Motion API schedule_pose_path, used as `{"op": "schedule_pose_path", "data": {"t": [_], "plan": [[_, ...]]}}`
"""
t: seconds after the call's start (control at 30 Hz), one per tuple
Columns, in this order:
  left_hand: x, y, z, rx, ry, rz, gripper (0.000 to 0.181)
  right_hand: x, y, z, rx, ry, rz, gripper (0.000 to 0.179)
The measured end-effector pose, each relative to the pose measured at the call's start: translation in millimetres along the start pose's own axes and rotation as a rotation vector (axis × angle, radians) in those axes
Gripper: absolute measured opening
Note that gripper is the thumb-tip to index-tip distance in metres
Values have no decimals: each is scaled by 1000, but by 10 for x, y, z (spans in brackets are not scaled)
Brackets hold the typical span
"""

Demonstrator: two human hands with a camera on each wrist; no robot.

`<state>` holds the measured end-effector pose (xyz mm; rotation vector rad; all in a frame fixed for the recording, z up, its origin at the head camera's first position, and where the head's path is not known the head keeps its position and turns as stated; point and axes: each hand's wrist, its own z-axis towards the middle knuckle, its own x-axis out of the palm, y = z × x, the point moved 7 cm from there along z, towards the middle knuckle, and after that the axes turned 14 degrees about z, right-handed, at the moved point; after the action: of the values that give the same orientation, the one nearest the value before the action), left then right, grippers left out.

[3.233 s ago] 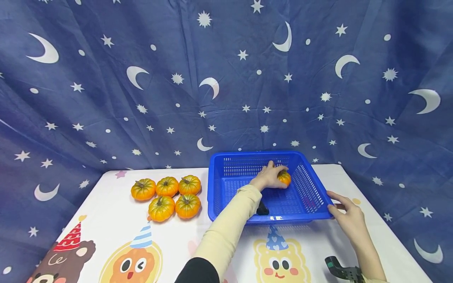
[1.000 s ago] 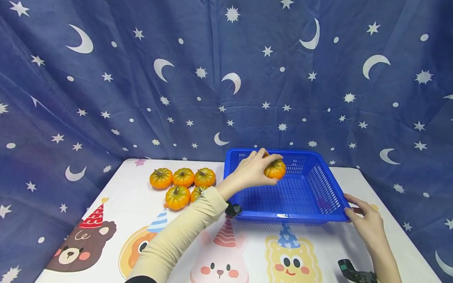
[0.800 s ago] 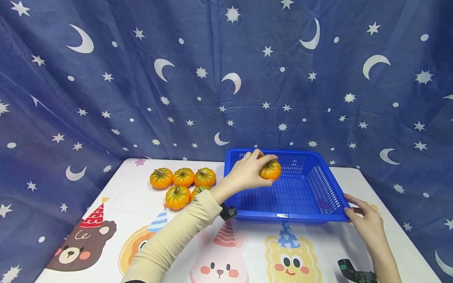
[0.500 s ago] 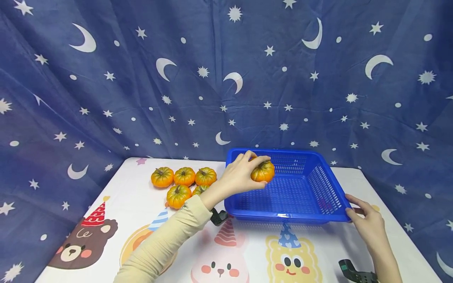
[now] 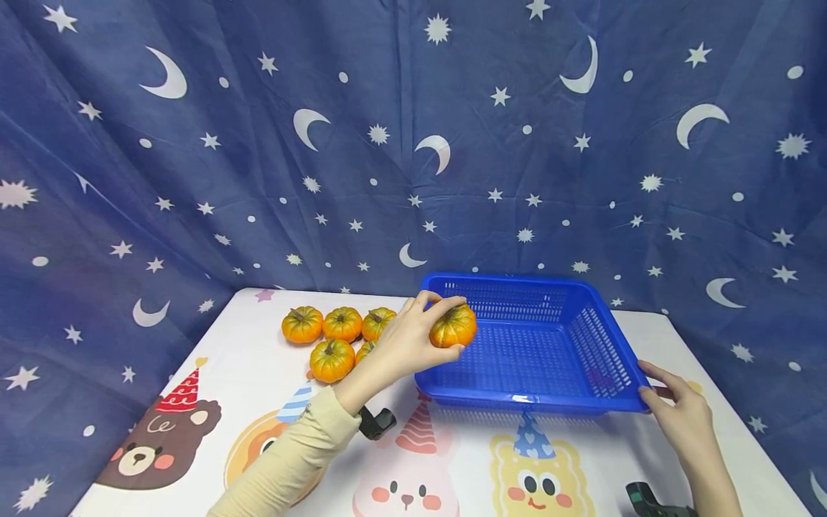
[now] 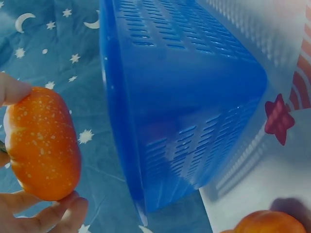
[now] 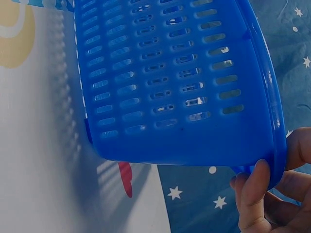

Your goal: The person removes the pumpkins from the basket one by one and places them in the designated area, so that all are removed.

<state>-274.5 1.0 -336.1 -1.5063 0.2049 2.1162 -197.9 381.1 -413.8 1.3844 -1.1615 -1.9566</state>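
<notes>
My left hand [image 5: 408, 337] grips a small orange-and-green pumpkin [image 5: 454, 327] between thumb and fingers, up over the left rim of the blue plastic basket [image 5: 523, 399]. From the left wrist view, the pumpkin [image 6: 44, 145] shows its speckled orange underside, beside the basket's outer wall [image 6: 184, 87]. My right hand [image 5: 681, 413] pinches the basket's right front corner, thumb and fingers curled about the rim in the right wrist view [image 7: 272, 194]. Nothing lies inside the basket in the head view. Left of it, several more pumpkins [image 5: 332, 360] sit grouped on the table, one partly hidden behind my left arm.
The table wears a white cloth [image 5: 258, 388] printed with party-hat animals. A dark blue curtain [image 5: 478, 165] with moons and stars hangs right behind the basket and around the sides. Dark wrist camera mounts [image 5: 377, 422] stick out below both hands.
My left hand has lifted the pumpkin out of the basket and carried it left to the rim. My right hand keeps its hold on the corner. The head view has shifted slightly.
</notes>
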Motion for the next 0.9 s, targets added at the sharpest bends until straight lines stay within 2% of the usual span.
{"op": "schedule_pose_path", "data": {"t": [0.3, 0.4, 0.67, 0.9], "plan": [[-81, 270, -264, -139, -2, -53, 68, 5, 2, 1, 6, 1, 1, 46], [-98, 369, -339, -168, -28, -78, 66, -1, -3, 4, 14, -4, -3, 46], [-66, 588, -589, -242, -73, -139, 66, 2, -10, 13, 24, 3, -15, 46], [-25, 764, -758, -312, -90, -146, 68, 7, -23, 21, 33, 2, -18, 47]]}}
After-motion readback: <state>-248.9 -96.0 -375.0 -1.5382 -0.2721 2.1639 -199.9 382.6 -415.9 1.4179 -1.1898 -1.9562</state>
